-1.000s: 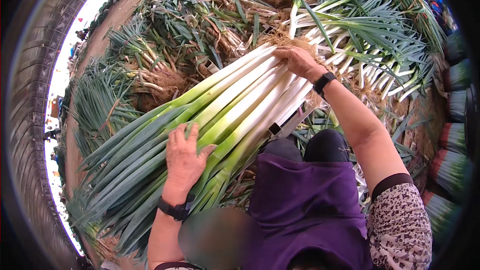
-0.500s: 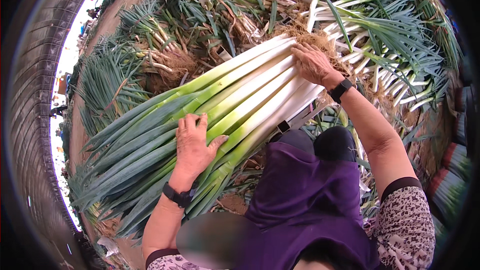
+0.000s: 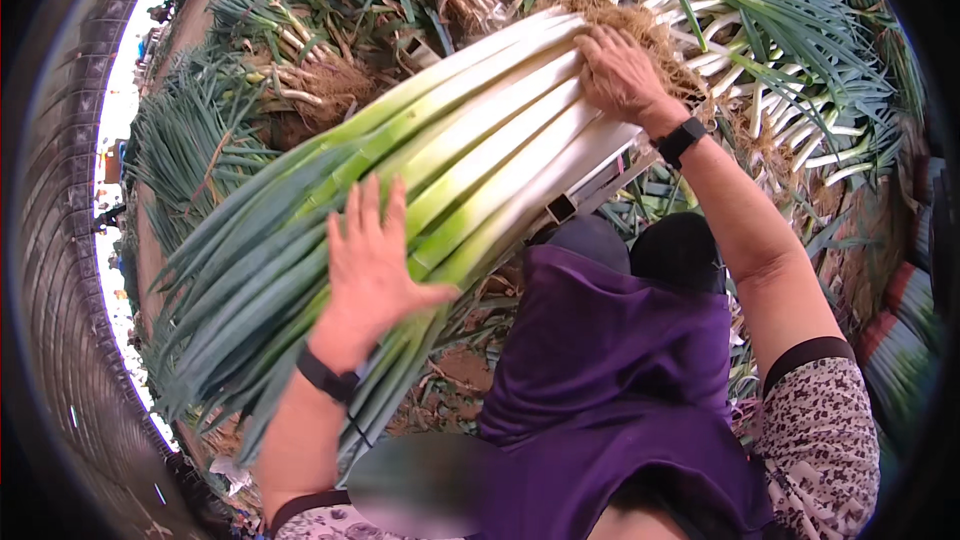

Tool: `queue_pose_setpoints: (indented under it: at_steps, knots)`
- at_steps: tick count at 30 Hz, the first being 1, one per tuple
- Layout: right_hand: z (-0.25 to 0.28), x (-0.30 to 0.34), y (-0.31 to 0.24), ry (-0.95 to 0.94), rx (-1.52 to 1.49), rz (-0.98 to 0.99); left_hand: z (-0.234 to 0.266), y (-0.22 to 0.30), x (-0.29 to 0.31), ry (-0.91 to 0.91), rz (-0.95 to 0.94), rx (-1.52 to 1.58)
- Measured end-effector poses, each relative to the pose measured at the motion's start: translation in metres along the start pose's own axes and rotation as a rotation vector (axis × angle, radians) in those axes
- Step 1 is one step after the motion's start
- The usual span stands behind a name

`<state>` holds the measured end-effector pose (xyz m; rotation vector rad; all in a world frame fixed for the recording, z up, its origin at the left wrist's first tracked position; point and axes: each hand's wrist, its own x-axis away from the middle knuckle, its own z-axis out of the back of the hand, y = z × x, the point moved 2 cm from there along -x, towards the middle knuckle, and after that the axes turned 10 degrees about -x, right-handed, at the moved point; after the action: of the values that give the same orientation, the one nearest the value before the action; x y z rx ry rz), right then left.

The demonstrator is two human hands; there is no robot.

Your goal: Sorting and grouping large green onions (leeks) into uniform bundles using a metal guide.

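A thick bundle of large green onions [image 3: 485, 175] lies slantwise before me, white stalks and roots [image 3: 625, 18] at the upper right, green leaves at the lower left. My left hand [image 3: 370, 265] is open, fingers spread and thumb out, over the green part; whether the palm presses on it I cannot tell. Close to the roots, my right hand [image 3: 618, 75] grips the white ends with fingers bent over them. Part of a metal frame [image 3: 600, 185] with a dark square end shows beneath the stalks. The bundle's underside is hidden.
More green onions with roots lie in piles at the right [image 3: 770, 90] and the upper left [image 3: 190, 150]. Dry leaf scraps [image 3: 455, 385] litter the ground near my knees. Bundled green onions [image 3: 900, 340] stand at the far right. A ribbed dark wall [image 3: 75, 190] curves along the left.
My left hand has spread its fingers and shifted slightly left. The bundle's root end and my right hand have moved a little up in the picture, and more of the metal frame shows.
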<state>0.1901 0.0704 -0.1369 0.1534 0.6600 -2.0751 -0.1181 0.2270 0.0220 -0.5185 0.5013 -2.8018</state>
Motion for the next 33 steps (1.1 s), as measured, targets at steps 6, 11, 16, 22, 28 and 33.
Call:
queue_pose_setpoints:
  at_steps: [6,11,16,22,28,33]
  knots:
    - [-0.014,0.004,0.012,0.03,0.075,0.061,-0.014,-0.029,0.004,0.092,-0.036,0.044]
    - [-0.006,0.004,0.015,0.006,0.049,0.016,0.006,0.029,0.086,0.161,0.13,0.047]
    - [-0.008,0.004,0.008,0.0,0.052,0.025,-0.086,0.019,0.18,0.196,0.351,-0.302]
    - [-0.012,0.002,0.013,0.017,0.041,0.034,-0.042,-0.046,0.171,0.257,0.398,-0.355]
    - [-0.022,0.001,0.015,0.051,0.041,0.032,-0.051,-0.096,0.182,0.128,0.47,-0.197]
    - [-0.012,0.004,0.012,0.041,0.014,-0.014,-0.103,-0.13,0.265,0.09,0.73,-0.233]
